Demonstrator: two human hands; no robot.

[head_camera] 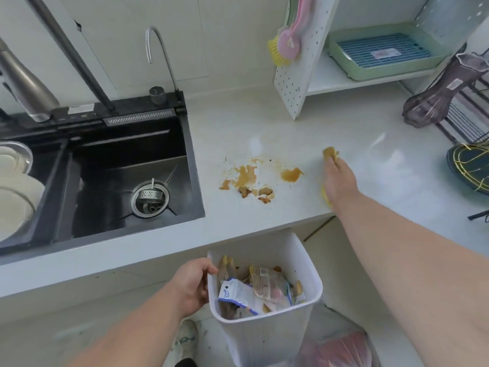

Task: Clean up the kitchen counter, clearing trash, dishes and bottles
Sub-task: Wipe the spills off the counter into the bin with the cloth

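My right hand (pixel 340 182) presses a stained yellow sponge (pixel 330 153) flat on the pale counter (pixel 291 128), to the right of a brown sauce spill with food scraps (pixel 248 178). My left hand (pixel 191 284) grips the left rim of a white trash bin (pixel 264 337), held just below the counter's front edge. The bin holds plastic wrappers and food scraps (pixel 254 290).
A black sink (pixel 113 178) lies at left, with white plates (pixel 16 192) stacked in its left basin. A white pegboard shelf (pixel 299 75) with a green tray (pixel 383 54) stands behind. A purple vase (pixel 444 94) and a wire rack (pixel 471 170) stand at right.
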